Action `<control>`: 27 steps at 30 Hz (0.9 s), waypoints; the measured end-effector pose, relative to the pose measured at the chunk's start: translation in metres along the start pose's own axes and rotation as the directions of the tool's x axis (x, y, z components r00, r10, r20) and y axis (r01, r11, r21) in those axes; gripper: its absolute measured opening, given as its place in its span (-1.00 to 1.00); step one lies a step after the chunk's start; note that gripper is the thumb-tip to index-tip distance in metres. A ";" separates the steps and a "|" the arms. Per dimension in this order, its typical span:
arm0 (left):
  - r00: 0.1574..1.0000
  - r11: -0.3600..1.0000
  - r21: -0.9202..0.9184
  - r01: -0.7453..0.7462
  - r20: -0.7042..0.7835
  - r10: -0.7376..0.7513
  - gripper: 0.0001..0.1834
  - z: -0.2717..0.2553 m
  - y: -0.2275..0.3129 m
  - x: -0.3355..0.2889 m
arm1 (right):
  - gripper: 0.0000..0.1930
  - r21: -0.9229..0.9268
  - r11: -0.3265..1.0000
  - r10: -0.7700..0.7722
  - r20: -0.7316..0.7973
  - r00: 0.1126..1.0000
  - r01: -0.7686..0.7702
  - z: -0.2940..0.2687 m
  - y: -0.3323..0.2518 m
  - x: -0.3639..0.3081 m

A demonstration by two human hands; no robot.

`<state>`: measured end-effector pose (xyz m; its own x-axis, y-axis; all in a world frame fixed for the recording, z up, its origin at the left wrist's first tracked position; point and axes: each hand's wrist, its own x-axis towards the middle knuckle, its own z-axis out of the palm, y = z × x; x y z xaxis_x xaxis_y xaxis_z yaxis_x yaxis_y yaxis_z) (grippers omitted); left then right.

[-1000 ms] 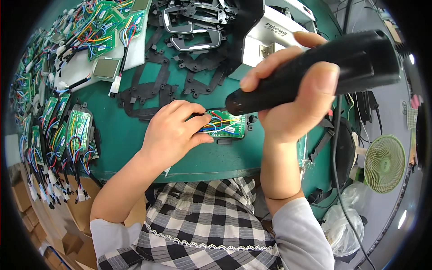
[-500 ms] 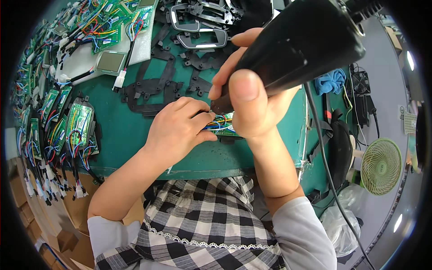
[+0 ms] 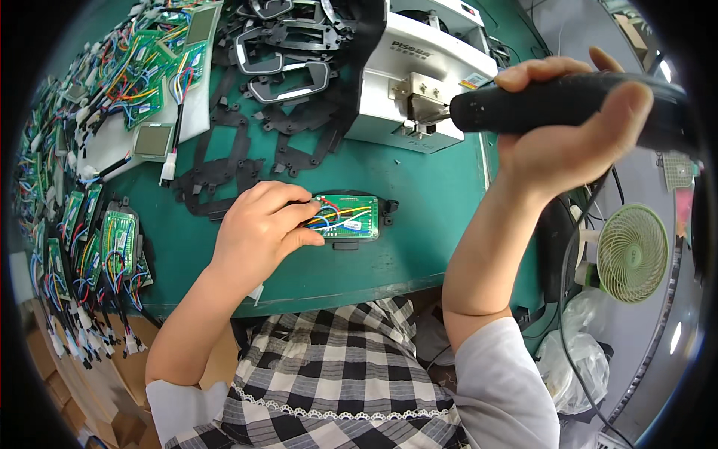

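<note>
My left hand (image 3: 258, 228) grips the left end of a green circuit board (image 3: 363, 208) in a black plastic frame (image 3: 389, 211), which lies flat on the green table. Colored wires cross the board's face. In my right hand (image 3: 550, 161) is a black electric screwdriver (image 3: 531, 103), held nearly level with its cord hanging down. The driver's bit points left, at the small metal outlet of a white screw feeder (image 3: 407, 63); whether it touches a screw I cannot make out.
Wired boards lie heaped at the far left, some on a white foam sheet (image 3: 112, 153). Finished-looking board assemblies (image 3: 120, 239) stand at the left edge. Black plastic frames (image 3: 224, 153) and silver-trimmed bezels (image 3: 288, 82) lie behind my left hand. A green fan (image 3: 632, 253) stands right.
My right hand has swung the screwdriver from above the board up and right to the screw feeder. The board now shows; my left hand keeps hold of it, slightly further left.
</note>
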<state>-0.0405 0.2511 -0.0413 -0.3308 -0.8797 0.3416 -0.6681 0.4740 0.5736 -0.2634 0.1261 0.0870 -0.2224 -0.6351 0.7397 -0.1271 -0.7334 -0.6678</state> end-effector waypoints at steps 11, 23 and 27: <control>1.000 1.000 0.020 -0.017 -0.024 0.018 -0.73 0.002 0.004 0.003 | -0.22 -0.103 0.994 -0.020 0.046 0.999 0.024 0.009 0.006 -0.010; 0.996 1.000 0.017 -0.021 -0.086 0.022 -0.78 0.009 -0.001 0.001 | -0.18 0.163 0.918 0.289 0.345 0.893 -0.360 0.018 -0.024 -0.077; 0.996 0.999 0.031 -0.013 -0.087 0.016 -0.80 0.008 -0.002 -0.001 | -0.15 0.097 0.916 0.303 0.470 0.829 -0.390 0.034 -0.029 -0.094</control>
<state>-0.0445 0.2508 -0.0487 -0.2822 -0.8655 0.4138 -0.6841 0.4840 0.5457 -0.2058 0.1988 0.0395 0.2314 -0.8627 0.4497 0.0641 -0.4477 -0.8919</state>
